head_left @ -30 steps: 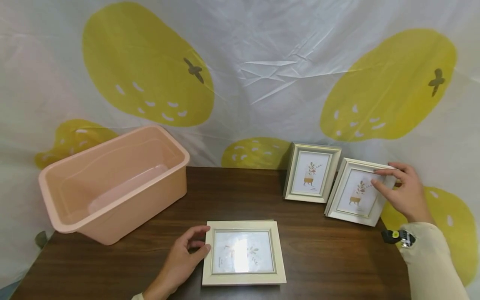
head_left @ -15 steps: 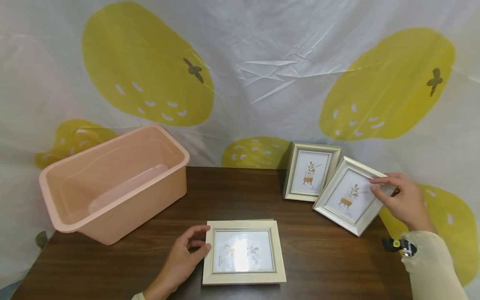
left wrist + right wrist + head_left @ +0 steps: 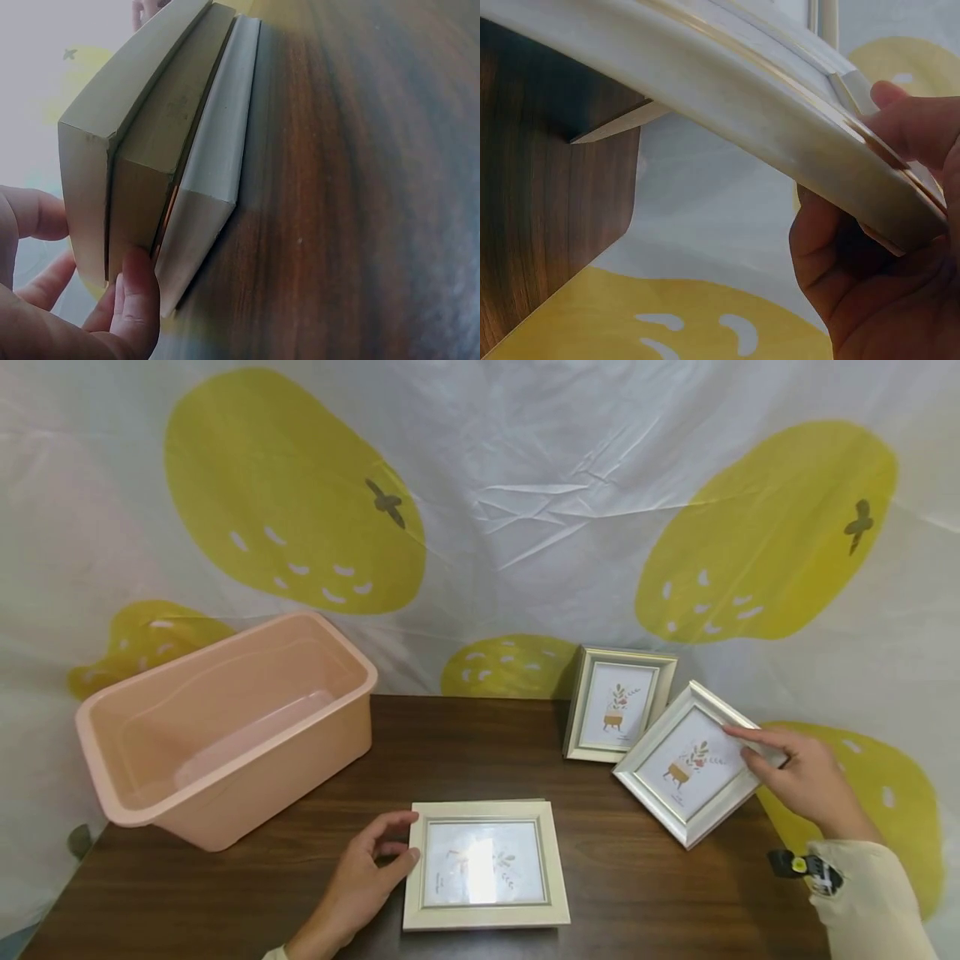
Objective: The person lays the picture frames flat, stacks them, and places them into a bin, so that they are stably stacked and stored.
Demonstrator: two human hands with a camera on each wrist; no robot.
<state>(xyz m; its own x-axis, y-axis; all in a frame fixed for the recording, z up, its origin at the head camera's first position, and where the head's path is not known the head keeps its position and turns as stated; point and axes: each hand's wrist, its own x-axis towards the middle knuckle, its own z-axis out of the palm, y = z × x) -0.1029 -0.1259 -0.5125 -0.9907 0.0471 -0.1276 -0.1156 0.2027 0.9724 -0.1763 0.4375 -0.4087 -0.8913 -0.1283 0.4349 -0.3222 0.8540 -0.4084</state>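
My right hand [image 3: 806,777] pinches a cream picture frame [image 3: 652,785] by its right edge, with digits on the front and others curled behind. The frame is turned askew, one corner pointing down toward the table. In the right wrist view its back stand [image 3: 619,124] sticks out underneath. Just behind on the left, a second picture frame [image 3: 576,727] with the same plant print stands upright, partly overlapped. My left hand [image 3: 363,872] touches the left edge of a stack of frames [image 3: 487,918] lying flat. The left wrist view shows fingertips against the stacked edges [image 3: 146,176].
A pink plastic bin [image 3: 262,785] stands at the left rear of the dark wooden table [image 3: 465,752]. A white cloth with yellow fruit shapes [image 3: 525,552] hangs behind the table.
My right hand has turned its picture frame clockwise and brought it a little left and nearer. The left hand and the stack have stayed put.
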